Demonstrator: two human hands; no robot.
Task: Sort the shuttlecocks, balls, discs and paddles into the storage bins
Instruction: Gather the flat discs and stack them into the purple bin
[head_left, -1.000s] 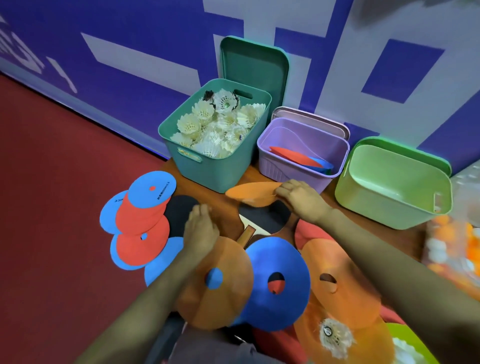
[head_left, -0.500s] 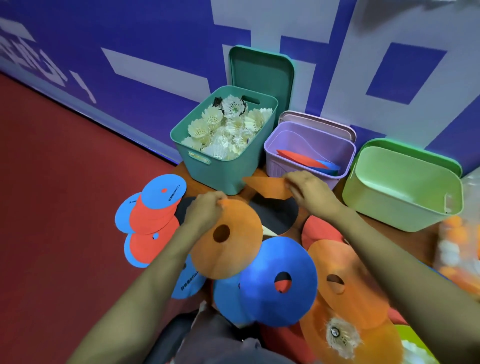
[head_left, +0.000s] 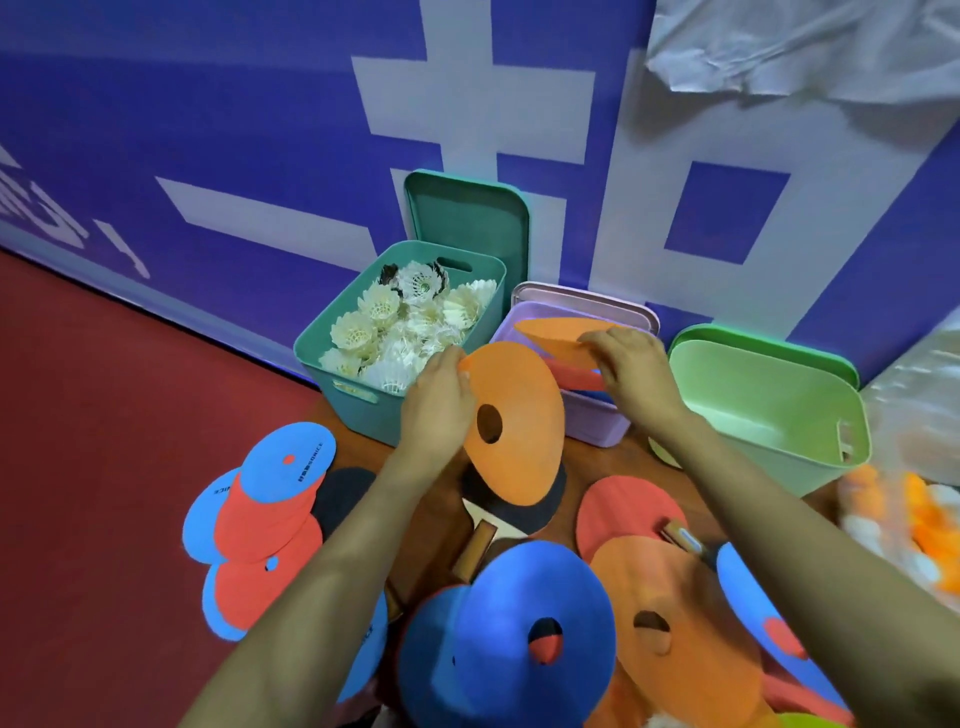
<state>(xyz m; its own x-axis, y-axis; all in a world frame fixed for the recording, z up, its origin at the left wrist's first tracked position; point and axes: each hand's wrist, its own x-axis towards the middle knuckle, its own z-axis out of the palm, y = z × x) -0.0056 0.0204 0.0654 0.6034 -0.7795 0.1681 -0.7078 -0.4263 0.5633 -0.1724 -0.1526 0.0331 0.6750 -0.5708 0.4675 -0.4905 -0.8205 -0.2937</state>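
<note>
- While the left hand (head_left: 439, 410) pinches a tilted orange disc (head_left: 519, 405) by its rim,
- the right hand (head_left: 636, 376) grips a second disc (head_left: 558, 335) over the purple bin (head_left: 597, 428).

Even, diffuse indoor light, soft shadows. Wide-angle bending at edges. Small orange and white plastic balls (head_left: 904, 519) at right edge blurred; centre sharp.

Matt orange disc (head_left: 514, 426), wooden paddle handle (head_left: 475, 551)
</note>
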